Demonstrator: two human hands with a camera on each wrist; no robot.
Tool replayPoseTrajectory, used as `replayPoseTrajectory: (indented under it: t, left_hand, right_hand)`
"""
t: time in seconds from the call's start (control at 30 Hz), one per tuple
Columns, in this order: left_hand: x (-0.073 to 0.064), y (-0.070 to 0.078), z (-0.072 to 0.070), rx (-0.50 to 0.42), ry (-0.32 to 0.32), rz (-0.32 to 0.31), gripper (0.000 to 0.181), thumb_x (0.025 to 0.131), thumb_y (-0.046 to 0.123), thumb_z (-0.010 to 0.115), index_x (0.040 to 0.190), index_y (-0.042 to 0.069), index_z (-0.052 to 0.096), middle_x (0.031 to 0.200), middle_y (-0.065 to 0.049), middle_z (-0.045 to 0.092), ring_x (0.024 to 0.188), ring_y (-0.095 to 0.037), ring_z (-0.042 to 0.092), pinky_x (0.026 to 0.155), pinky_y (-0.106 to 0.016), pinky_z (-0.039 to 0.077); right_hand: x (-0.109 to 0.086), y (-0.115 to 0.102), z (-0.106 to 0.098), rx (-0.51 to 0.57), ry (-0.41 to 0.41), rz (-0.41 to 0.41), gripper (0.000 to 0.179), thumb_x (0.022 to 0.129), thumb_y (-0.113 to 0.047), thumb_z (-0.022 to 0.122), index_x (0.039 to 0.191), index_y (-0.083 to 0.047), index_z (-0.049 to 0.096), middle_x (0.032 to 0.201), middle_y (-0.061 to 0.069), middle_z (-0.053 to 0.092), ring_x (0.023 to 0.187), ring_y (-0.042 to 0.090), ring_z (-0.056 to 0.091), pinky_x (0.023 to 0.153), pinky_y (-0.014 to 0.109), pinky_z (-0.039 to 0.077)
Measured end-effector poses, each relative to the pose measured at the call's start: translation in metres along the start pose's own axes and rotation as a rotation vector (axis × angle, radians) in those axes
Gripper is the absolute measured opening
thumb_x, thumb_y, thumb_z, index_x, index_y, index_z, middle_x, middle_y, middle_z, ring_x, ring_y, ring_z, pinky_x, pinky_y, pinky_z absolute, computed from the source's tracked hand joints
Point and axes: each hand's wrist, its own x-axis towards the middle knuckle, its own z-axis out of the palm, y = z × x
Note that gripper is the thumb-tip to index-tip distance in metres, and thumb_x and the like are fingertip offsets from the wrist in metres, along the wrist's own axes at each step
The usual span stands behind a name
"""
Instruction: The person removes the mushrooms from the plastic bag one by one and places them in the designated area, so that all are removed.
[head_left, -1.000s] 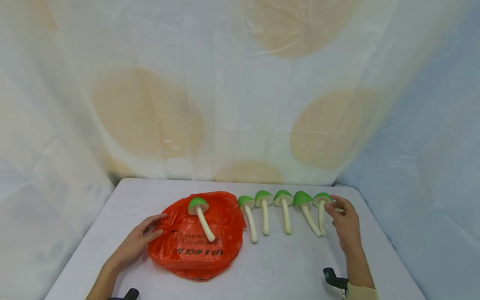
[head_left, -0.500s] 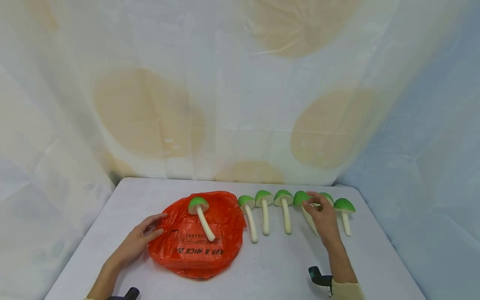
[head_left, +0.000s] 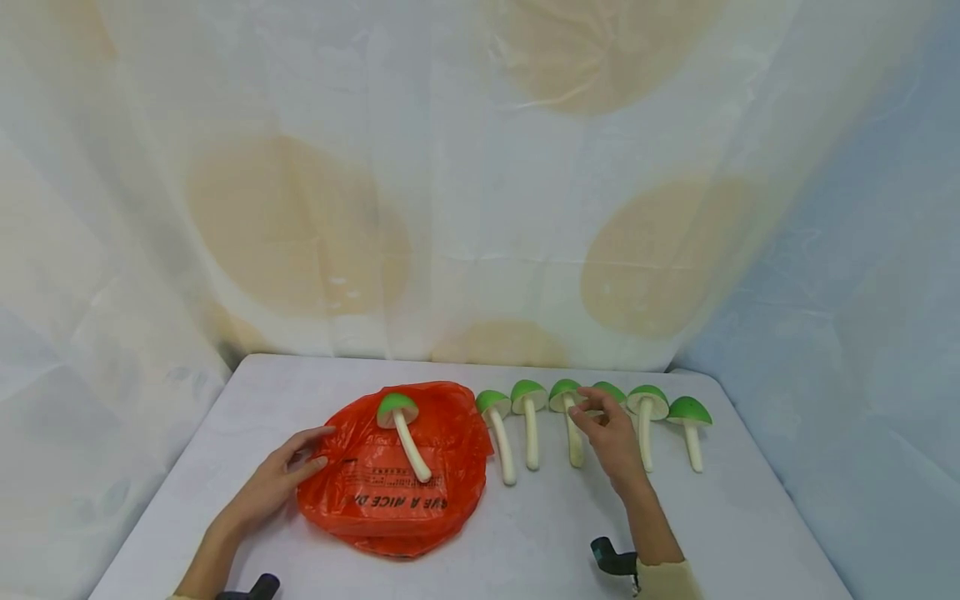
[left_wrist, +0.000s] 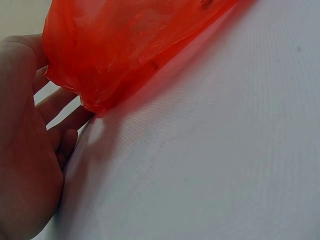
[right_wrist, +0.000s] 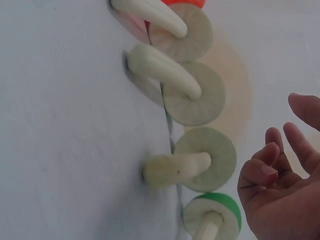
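Note:
A toy mushroom (head_left: 408, 446) with a green cap and pale stem lies on a flattened red plastic bag (head_left: 465, 467). My left hand (head_left: 273, 479) rests at the bag's left edge; its fingers are spread and relaxed, and in the left wrist view the fingertips touch the crumpled red plastic (left_wrist: 115, 50). Over the row of mushrooms is my right hand (head_left: 615, 437), nearest to the third mushroom (head_left: 574, 442) from the left. The right wrist view has this hand (right_wrist: 285, 190) holding nothing, its fingers loosely bent. It partly covers the fourth mushroom (head_left: 609, 390).
Several more green-capped mushrooms line the back of the white table (head_left: 525, 550), including one at the row's right end (head_left: 690, 412) and one by the bag (head_left: 501, 433). A patterned curtain (head_left: 480, 208) hangs behind and at both sides.
My right hand has moved left along the row, from the right-end mushrooms to the third one. The fifth mushroom's stem now stands straighter, apart from the fourth. My left hand stays put.

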Motion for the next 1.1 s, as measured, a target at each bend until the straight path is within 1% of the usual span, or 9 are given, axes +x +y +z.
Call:
replayPoseTrajectory:
  t: [0.13, 0.2, 0.27, 0.37, 0.53, 0.73, 0.9, 0.97, 1.1]
  left_hand:
    - [0.001, 0.0, 0.0, 0.004, -0.002, -0.005, 0.053, 0.097, 0.046, 0.063, 0.146, 0.03, 0.048, 0.157, -0.011, 0.039, 0.143, -0.041, 0.036, 0.112, -0.066, 0.032]
    - [0.001, 0.0, 0.0, 0.003, -0.003, -0.004, 0.054, 0.097, 0.046, 0.063, 0.146, 0.03, 0.048, 0.157, -0.012, 0.038, 0.143, -0.041, 0.035, 0.112, -0.066, 0.031]
    - [0.001, 0.0, -0.001, 0.002, -0.002, -0.003, 0.054, 0.097, 0.046, 0.063, 0.146, 0.029, 0.048, 0.158, -0.012, 0.038, 0.144, -0.041, 0.035, 0.112, -0.066, 0.03]
    - [0.001, 0.0, -0.001, 0.0, -0.004, -0.009, 0.054, 0.097, 0.046, 0.063, 0.146, 0.029, 0.048, 0.158, -0.012, 0.037, 0.145, -0.042, 0.033, 0.113, -0.066, 0.029]
    - [0.002, -0.001, 0.0, -0.003, -0.007, -0.019, 0.054, 0.097, 0.046, 0.063, 0.146, 0.029, 0.048, 0.158, -0.012, 0.037, 0.145, -0.042, 0.031, 0.114, -0.066, 0.027]
    - [0.003, -0.001, 0.001, -0.009, -0.007, -0.019, 0.054, 0.097, 0.045, 0.064, 0.146, 0.029, 0.048, 0.158, -0.012, 0.038, 0.145, -0.041, 0.032, 0.114, -0.065, 0.028]
    - [0.003, -0.002, 0.0, -0.01, -0.007, -0.018, 0.054, 0.097, 0.045, 0.064, 0.146, 0.029, 0.048, 0.158, -0.011, 0.037, 0.145, -0.041, 0.032, 0.114, -0.065, 0.028]
    - [0.002, -0.003, 0.0, -0.01, -0.007, -0.015, 0.054, 0.097, 0.046, 0.064, 0.146, 0.029, 0.048, 0.158, -0.011, 0.038, 0.145, -0.041, 0.033, 0.114, -0.066, 0.028]
    - [0.003, -0.004, -0.001, -0.014, -0.007, -0.013, 0.054, 0.096, 0.046, 0.064, 0.146, 0.03, 0.049, 0.158, -0.011, 0.038, 0.144, -0.04, 0.034, 0.113, -0.066, 0.029]
  right_hand:
    - [-0.011, -0.021, 0.009, -0.015, -0.038, 0.003, 0.042, 0.097, -0.021, 0.068, 0.136, -0.011, 0.056, 0.118, 0.013, 0.057, 0.088, 0.017, 0.052, 0.068, 0.025, 0.047]
    - [-0.014, -0.025, 0.013, -0.01, -0.059, -0.002, 0.04, 0.097, -0.021, 0.068, 0.134, -0.012, 0.056, 0.116, 0.013, 0.058, 0.087, 0.018, 0.053, 0.067, 0.024, 0.047]
    - [-0.014, -0.024, 0.018, 0.002, -0.079, -0.023, 0.04, 0.097, -0.021, 0.069, 0.134, -0.011, 0.056, 0.114, 0.015, 0.058, 0.085, 0.018, 0.053, 0.065, 0.024, 0.047]
    - [-0.01, -0.014, 0.027, 0.023, -0.096, -0.04, 0.04, 0.096, -0.02, 0.071, 0.133, -0.012, 0.057, 0.112, 0.015, 0.06, 0.083, 0.018, 0.055, 0.063, 0.025, 0.047]
    - [-0.007, -0.001, 0.041, 0.009, -0.143, -0.068, 0.045, 0.095, -0.029, 0.072, 0.135, -0.016, 0.058, 0.108, 0.01, 0.06, 0.083, 0.018, 0.054, 0.064, 0.026, 0.048]
    - [-0.007, -0.007, 0.053, -0.001, -0.177, -0.123, 0.037, 0.094, -0.028, 0.073, 0.128, -0.018, 0.062, 0.1, 0.01, 0.058, 0.086, 0.025, 0.056, 0.065, 0.026, 0.048]
    - [-0.008, -0.015, 0.061, 0.014, -0.215, -0.092, 0.034, 0.095, -0.019, 0.071, 0.127, -0.014, 0.061, 0.102, 0.013, 0.058, 0.084, 0.026, 0.055, 0.062, 0.025, 0.048]
    - [-0.009, -0.018, 0.064, 0.035, -0.254, -0.087, 0.034, 0.096, -0.02, 0.07, 0.128, -0.014, 0.061, 0.103, 0.013, 0.057, 0.081, 0.025, 0.054, 0.06, 0.024, 0.047]
    - [-0.013, -0.022, 0.071, 0.065, -0.321, -0.103, 0.04, 0.095, -0.029, 0.071, 0.132, -0.017, 0.06, 0.104, 0.011, 0.057, 0.082, 0.038, 0.056, 0.059, 0.028, 0.051]
